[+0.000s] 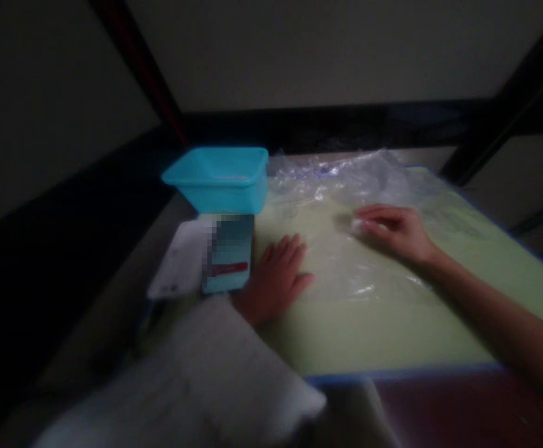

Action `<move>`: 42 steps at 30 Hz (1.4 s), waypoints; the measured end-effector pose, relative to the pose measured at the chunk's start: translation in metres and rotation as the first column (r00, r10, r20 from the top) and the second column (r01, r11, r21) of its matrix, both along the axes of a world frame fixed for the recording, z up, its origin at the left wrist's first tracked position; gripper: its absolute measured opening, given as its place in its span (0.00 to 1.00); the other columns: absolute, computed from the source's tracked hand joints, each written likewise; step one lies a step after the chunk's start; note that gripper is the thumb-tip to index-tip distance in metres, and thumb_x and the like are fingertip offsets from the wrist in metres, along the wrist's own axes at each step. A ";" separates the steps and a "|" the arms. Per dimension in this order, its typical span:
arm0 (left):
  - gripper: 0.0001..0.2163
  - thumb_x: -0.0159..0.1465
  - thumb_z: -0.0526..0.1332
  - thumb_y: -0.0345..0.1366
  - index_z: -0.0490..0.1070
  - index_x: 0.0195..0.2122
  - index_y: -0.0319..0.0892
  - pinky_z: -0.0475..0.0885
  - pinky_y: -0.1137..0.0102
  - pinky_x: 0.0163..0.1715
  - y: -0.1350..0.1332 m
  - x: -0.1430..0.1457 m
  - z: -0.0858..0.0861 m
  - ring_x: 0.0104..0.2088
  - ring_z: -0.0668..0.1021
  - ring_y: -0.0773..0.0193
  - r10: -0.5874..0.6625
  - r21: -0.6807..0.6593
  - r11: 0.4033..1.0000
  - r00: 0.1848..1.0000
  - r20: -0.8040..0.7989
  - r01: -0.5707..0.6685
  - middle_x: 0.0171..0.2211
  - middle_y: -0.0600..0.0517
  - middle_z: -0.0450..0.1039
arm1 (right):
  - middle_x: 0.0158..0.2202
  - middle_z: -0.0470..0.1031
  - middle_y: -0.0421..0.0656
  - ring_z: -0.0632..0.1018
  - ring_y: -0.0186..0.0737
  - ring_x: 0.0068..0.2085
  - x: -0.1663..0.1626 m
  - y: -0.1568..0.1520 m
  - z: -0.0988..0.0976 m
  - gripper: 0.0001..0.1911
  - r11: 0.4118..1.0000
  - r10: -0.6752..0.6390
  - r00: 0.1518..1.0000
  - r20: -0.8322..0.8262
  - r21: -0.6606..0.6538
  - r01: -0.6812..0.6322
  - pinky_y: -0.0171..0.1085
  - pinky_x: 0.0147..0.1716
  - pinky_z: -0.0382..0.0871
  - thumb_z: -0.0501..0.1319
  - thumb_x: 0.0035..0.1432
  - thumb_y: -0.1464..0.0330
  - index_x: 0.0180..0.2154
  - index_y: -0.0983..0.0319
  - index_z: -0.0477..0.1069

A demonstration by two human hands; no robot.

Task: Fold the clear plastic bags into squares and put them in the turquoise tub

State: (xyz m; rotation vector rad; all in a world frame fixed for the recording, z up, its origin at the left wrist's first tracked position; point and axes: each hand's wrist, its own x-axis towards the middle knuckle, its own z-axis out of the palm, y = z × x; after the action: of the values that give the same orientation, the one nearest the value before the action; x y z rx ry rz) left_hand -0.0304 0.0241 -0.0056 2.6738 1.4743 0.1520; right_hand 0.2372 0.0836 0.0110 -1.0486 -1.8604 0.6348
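At frame centre, a crinkled clear plastic sheet lies on a pale green bench mat, apparently pinned by the flat left hand, grip released, while the right hand rests curled fingertips on it, clench impossible to tell.

No wording can be read anywhere in this dim, blurred view. The teal box bears a red band, but its lettering is illegible. Its upper face is pixelated.
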 end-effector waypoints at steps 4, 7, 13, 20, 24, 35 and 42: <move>0.25 0.68 0.49 0.44 0.53 0.63 0.35 0.50 0.52 0.62 0.000 0.001 0.001 0.66 0.50 0.50 0.010 -0.006 1.000 1.000 -0.004 -0.010 0.67 0.40 0.46 | 0.44 0.77 0.48 0.80 0.42 0.35 0.006 -0.003 0.003 0.23 0.982 0.136 0.991 0.018 -0.135 -0.132 0.44 0.38 0.75 0.67 0.50 0.61 0.49 0.60 0.72; 0.25 0.68 0.49 0.44 0.53 0.62 0.34 0.51 0.52 0.62 0.000 0.002 0.002 0.66 0.50 0.50 0.011 -0.011 1.000 1.000 0.004 -0.011 0.66 0.39 0.47 | 0.41 0.79 0.46 0.79 0.41 0.34 0.015 -0.004 0.009 0.28 0.956 0.237 0.969 0.062 -0.193 -0.221 0.43 0.37 0.75 0.67 0.50 0.61 0.53 0.59 0.68; 0.26 0.68 0.49 0.44 0.52 0.62 0.31 0.52 0.52 0.62 -0.001 0.001 0.000 0.66 0.52 0.49 0.020 0.013 1.000 0.999 0.029 -0.021 0.66 0.37 0.48 | 0.52 0.74 0.48 0.75 0.52 0.51 0.018 -0.007 0.014 0.24 0.977 0.215 0.927 0.309 -0.071 -0.203 0.53 0.50 0.68 0.56 0.61 0.55 0.55 0.59 0.68; 0.26 0.68 0.49 0.43 0.52 0.62 0.30 0.51 0.52 0.62 -0.001 0.002 0.001 0.66 0.52 0.49 0.034 0.003 0.999 0.999 0.013 -0.034 0.66 0.36 0.48 | 0.67 0.43 0.53 0.50 0.54 0.66 0.007 -0.004 -0.012 0.40 0.937 0.258 0.618 0.743 -0.037 -0.347 0.60 0.61 0.44 0.47 0.62 0.48 0.67 0.61 0.38; 0.26 0.68 0.49 0.43 0.52 0.62 0.31 0.51 0.52 0.62 0.000 0.001 0.000 0.66 0.52 0.50 0.035 0.008 0.999 0.999 0.011 -0.035 0.66 0.37 0.48 | 0.67 0.40 0.53 0.47 0.54 0.66 0.006 -0.003 -0.015 0.40 0.948 0.177 0.620 0.764 0.036 -0.315 0.59 0.62 0.42 0.44 0.63 0.48 0.67 0.62 0.35; 0.25 0.67 0.51 0.42 0.53 0.62 0.32 0.51 0.51 0.62 -0.001 -0.001 0.000 0.67 0.50 0.50 0.020 0.049 0.999 0.999 0.031 -0.021 0.66 0.37 0.45 | 0.65 0.52 0.53 0.56 0.52 0.65 0.000 -0.008 -0.007 0.36 0.934 0.216 0.626 0.750 0.028 -0.357 0.58 0.62 0.47 0.46 0.63 0.49 0.65 0.64 0.48; 0.21 0.68 0.50 0.39 0.56 0.60 0.37 0.44 0.52 0.65 -0.004 0.000 0.009 0.64 0.60 0.57 -0.178 0.134 0.978 0.972 0.153 0.158 0.61 0.41 0.61 | 0.54 0.72 0.50 0.74 0.51 0.52 0.008 -0.011 0.012 0.25 0.982 0.005 0.688 0.726 0.125 -0.139 0.54 0.57 0.60 0.42 0.67 0.59 0.53 0.64 0.68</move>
State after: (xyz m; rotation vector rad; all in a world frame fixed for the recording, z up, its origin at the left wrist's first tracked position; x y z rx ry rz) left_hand -0.0302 0.0205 0.0039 2.7864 1.2222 0.4517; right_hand 0.2452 0.0729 0.0228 -1.2158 -2.6002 0.0617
